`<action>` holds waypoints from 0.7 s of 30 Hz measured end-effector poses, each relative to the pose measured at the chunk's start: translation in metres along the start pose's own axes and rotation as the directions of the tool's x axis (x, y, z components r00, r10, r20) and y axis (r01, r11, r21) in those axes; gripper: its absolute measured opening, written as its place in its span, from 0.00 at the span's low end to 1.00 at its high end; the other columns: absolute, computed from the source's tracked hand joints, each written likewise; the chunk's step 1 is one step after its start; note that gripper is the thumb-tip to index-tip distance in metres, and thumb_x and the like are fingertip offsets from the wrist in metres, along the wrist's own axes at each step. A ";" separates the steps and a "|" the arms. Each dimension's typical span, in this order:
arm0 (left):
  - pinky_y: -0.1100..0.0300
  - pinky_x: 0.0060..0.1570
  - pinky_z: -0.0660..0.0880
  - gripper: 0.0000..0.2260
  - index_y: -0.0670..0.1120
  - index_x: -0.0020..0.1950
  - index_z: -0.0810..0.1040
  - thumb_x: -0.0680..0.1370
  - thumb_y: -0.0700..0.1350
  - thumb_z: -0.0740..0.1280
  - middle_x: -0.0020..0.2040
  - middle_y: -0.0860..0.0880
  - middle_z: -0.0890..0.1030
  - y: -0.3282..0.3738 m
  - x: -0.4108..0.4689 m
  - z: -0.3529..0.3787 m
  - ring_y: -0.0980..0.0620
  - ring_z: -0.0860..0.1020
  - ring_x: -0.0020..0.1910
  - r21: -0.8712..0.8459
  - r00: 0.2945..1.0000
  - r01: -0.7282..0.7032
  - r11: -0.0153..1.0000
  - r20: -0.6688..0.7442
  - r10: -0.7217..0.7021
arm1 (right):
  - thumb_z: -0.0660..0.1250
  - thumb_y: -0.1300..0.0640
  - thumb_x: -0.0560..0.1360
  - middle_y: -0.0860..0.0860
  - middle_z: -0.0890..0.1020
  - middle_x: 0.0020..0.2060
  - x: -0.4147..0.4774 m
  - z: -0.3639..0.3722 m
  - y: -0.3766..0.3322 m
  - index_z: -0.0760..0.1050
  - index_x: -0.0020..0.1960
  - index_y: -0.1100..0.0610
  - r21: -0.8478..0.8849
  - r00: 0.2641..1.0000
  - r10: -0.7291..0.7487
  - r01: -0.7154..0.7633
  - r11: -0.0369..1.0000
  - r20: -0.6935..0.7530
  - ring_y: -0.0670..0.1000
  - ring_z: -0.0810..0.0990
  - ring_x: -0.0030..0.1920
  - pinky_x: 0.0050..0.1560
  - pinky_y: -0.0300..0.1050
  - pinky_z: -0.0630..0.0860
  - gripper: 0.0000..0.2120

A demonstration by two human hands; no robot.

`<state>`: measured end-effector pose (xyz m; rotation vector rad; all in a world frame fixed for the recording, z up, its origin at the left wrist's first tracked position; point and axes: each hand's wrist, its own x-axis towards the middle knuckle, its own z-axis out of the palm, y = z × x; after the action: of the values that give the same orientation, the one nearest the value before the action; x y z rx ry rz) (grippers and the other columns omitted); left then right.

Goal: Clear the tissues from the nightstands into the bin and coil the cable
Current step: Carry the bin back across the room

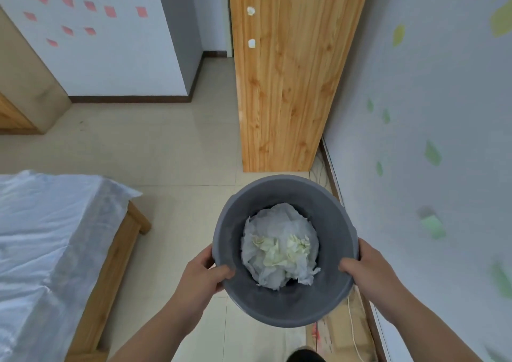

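Observation:
A round grey bin (282, 192) is held up in front of me, seen from above. Inside lie crumpled white and pale yellow tissues (279, 248). My left hand (205, 273) grips the bin's left rim, thumb inside. On the right rim my right hand (365, 267) grips the same way. A thin white cable (353, 331) trails along the floor under the bin's right side, next to the wall. No nightstand is in view.
A bed with a white sheet (41, 245) and wooden frame (110, 273) fills the lower left. A tall wooden wardrobe (288, 84) stands straight ahead against the right wall (429, 140). Pale tiled floor (155, 145) stretches between bed and wardrobe.

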<state>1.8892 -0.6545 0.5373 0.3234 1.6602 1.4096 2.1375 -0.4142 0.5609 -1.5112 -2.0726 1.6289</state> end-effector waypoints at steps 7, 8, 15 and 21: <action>0.52 0.49 0.87 0.21 0.59 0.55 0.87 0.64 0.43 0.76 0.58 0.49 0.89 0.048 0.137 -0.016 0.47 0.88 0.55 -0.056 0.985 0.042 0.998 -0.166 -0.051 | 0.69 0.60 0.70 0.40 0.85 0.38 0.184 0.018 -0.075 0.78 0.54 0.44 -0.031 0.988 -0.020 0.025 0.999 0.151 0.51 0.85 0.45 0.39 0.46 0.79 0.16; 0.52 0.48 0.87 0.21 0.59 0.55 0.88 0.64 0.43 0.76 0.57 0.49 0.89 0.056 0.155 -0.020 0.47 0.88 0.54 -0.075 0.979 0.047 0.996 -0.193 -0.061 | 0.69 0.60 0.70 0.39 0.85 0.38 0.211 0.020 -0.090 0.78 0.54 0.45 -0.035 0.983 -0.015 0.022 0.999 0.183 0.52 0.85 0.45 0.40 0.47 0.79 0.16; 0.55 0.49 0.86 0.23 0.57 0.59 0.87 0.64 0.42 0.76 0.60 0.48 0.88 0.135 0.256 -0.066 0.46 0.87 0.57 -0.169 0.951 -0.016 0.985 -0.307 -0.037 | 0.68 0.54 0.62 0.44 0.86 0.38 0.358 0.040 -0.226 0.80 0.47 0.42 -0.063 0.945 -0.082 0.107 0.992 0.316 0.49 0.84 0.40 0.39 0.48 0.78 0.15; 0.57 0.48 0.86 0.21 0.58 0.56 0.88 0.68 0.39 0.74 0.58 0.48 0.89 0.180 0.356 -0.130 0.46 0.88 0.55 -0.225 0.913 -0.069 0.972 -0.407 -0.030 | 0.67 0.54 0.63 0.42 0.85 0.37 0.472 0.099 -0.325 0.79 0.47 0.37 -0.108 0.925 -0.121 0.170 0.979 0.359 0.40 0.82 0.33 0.37 0.44 0.75 0.16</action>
<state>1.5319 -0.4354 0.5253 -0.1021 1.7925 1.7585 1.6396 -0.1138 0.5549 -1.1268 -2.4586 1.8419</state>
